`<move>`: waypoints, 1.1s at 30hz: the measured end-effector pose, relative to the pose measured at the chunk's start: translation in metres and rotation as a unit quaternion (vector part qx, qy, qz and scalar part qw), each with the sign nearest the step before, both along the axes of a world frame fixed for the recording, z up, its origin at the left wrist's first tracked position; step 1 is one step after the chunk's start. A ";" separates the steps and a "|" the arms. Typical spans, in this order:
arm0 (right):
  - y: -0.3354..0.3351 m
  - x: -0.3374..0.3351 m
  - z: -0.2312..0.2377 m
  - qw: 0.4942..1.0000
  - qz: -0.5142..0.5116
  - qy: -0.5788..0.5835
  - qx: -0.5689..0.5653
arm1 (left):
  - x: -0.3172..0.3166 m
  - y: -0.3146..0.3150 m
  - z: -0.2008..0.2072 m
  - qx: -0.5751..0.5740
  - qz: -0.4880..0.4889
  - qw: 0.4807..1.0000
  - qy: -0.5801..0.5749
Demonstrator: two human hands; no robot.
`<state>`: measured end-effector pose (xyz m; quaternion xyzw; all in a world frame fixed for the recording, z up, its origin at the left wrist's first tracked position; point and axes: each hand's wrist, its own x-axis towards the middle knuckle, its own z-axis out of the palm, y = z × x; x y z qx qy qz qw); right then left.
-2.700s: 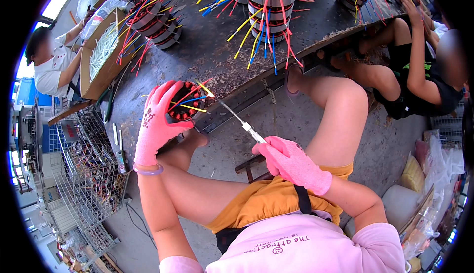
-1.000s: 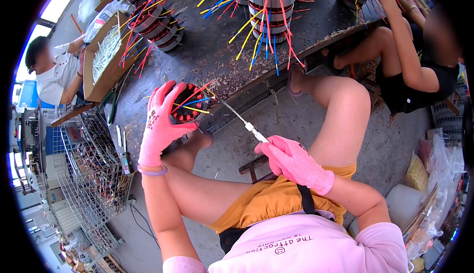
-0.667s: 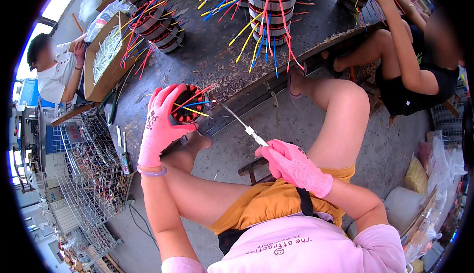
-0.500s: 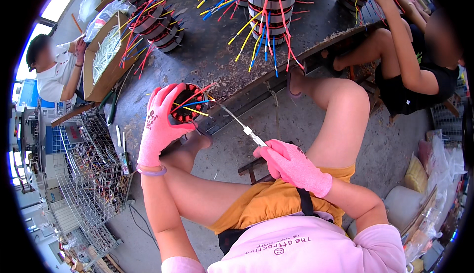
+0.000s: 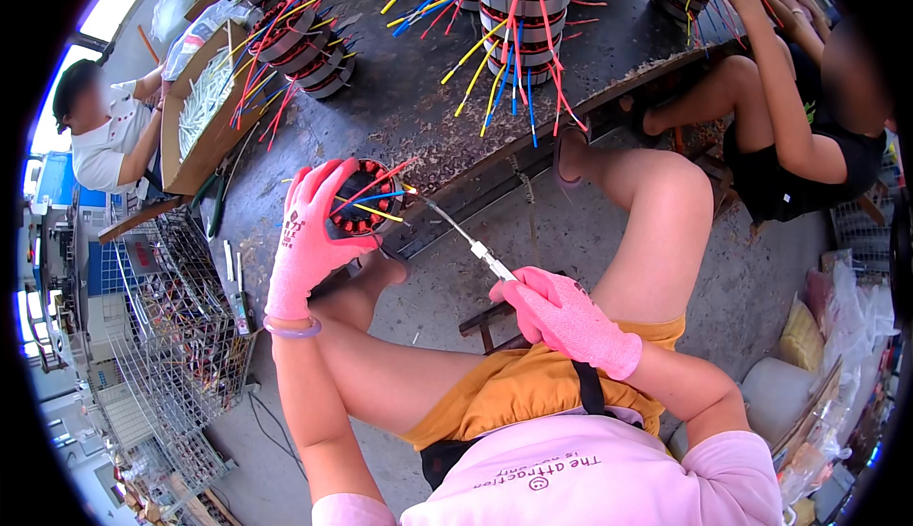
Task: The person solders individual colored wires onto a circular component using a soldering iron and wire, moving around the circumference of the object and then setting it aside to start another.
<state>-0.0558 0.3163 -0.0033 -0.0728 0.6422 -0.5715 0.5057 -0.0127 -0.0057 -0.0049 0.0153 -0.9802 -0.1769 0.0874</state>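
Note:
My left hand (image 5: 317, 226), in a pink glove, is wrapped round the left side of a motor stator (image 5: 392, 204) at the table edge. Red, blue and yellow wires (image 5: 382, 196) stick out of it toward the right. My right hand (image 5: 569, 321), gloved alike, is closed on the white handle of a slender tool (image 5: 487, 257) with a thin metal shaft. The shaft points up and left, its tip close to the wires at the stator's right rim. A small bright orange-yellow spot shows there; whether the tip touches a wire I cannot tell.
Stacks of wired stators (image 5: 528, 22) stand on the dark worn table (image 5: 418, 79). At the left are a cardboard box (image 5: 171, 150) of white sticks and a wire basket (image 5: 181, 326). One person (image 5: 100, 131) sits beyond the box, another (image 5: 808, 136) works at the right.
The tool's tip and the wires beside it have shifted slightly. The person at the left has moved their arms down toward the box. The right person's hands have shifted a little.

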 end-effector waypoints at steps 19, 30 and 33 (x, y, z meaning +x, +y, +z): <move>0.004 -0.002 -0.007 1.000 -0.020 -0.007 -0.002 | 0.000 0.000 0.002 -0.007 -0.040 0.999 0.003; 0.003 -0.006 -0.001 1.000 0.005 0.018 0.013 | -0.002 0.000 0.004 -0.024 -0.036 0.999 0.006; 0.003 -0.006 -0.001 0.999 0.010 0.030 0.015 | -0.001 -0.001 0.003 -0.025 -0.036 0.999 0.005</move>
